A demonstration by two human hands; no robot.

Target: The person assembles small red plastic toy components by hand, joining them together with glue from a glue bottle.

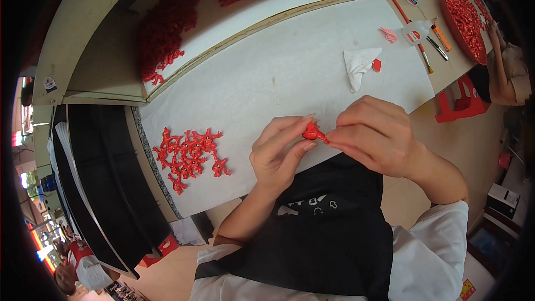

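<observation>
Both hands' fingers pinch the small red piece [314,132], left hand [277,156] at seven o'clock, right hand [374,134] at three.

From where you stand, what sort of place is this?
Probably a small craft workshop. Both hands, left hand and right hand, hold a small red piece over a white worktable, with more red pieces laid out and glue bottles nearby.

Between your fingertips [305,146] sits one small red coral-shaped plastic piece [313,132]. Beyond your fingers you've got two white glue bottles [418,32], one crumpled white cloth [358,64], and one red plastic stool [461,100].
</observation>
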